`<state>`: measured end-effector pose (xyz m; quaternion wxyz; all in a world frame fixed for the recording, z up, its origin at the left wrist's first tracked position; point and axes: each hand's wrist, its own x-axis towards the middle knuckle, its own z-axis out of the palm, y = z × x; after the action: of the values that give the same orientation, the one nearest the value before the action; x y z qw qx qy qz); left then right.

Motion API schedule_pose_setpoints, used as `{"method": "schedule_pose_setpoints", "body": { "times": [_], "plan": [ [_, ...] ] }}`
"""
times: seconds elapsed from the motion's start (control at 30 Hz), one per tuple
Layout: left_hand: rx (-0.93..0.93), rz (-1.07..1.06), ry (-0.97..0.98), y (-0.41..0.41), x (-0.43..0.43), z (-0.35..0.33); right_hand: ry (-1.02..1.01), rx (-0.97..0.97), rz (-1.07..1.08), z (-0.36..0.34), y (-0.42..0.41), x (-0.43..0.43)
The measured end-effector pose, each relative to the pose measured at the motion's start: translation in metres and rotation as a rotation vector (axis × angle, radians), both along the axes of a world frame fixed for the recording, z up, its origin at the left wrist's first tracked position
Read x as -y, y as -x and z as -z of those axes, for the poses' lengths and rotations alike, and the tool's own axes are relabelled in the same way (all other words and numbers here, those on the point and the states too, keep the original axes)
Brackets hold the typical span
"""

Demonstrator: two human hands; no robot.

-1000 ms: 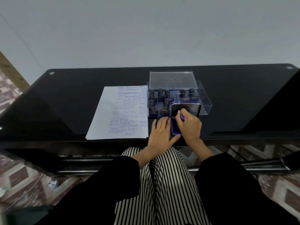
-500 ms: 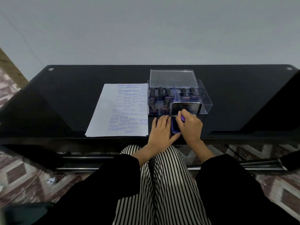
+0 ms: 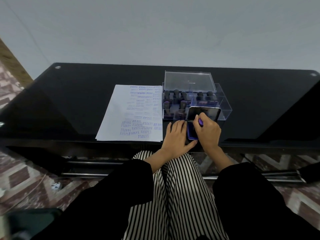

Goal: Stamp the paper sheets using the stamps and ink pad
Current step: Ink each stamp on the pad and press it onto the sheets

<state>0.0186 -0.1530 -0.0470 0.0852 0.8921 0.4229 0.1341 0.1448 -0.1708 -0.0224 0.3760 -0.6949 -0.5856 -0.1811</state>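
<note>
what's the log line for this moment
right hand: grips purple-handled stamp over blue ink pad | left hand: flat beside pad | white paper sheet: partly stamped

White paper sheets [image 3: 119,115] lie flat in a stack, printed in violet with SAMPLE, AIR MAIL and FRAGILE. At their 3 o'clock lies the blue ink pad [image 3: 190,134], open, its dark lid [image 3: 205,112] raised at 12 o'clock. A purple stamp [image 3: 200,122], mostly hidden in the right hand [image 3: 207,131], is over the pad. Dark-handled stamps [image 3: 176,97] stand upright at the pad's 11 o'clock.
</note>
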Motion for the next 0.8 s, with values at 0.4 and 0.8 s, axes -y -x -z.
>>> {"method": "schedule_pose_setpoints", "body": {
  "times": [0.4, 0.8],
  "plan": [
    [0.561, -0.025, 0.076, 0.098, -0.027, -0.038, 0.168, -0.249, -0.107, -0.036, 0.046, -0.004],
    [0.078, -0.247, 0.049, 0.123, -0.046, -0.006, 0.376, -0.219, -0.267, -0.022, 0.101, -0.021]
  ]
}}
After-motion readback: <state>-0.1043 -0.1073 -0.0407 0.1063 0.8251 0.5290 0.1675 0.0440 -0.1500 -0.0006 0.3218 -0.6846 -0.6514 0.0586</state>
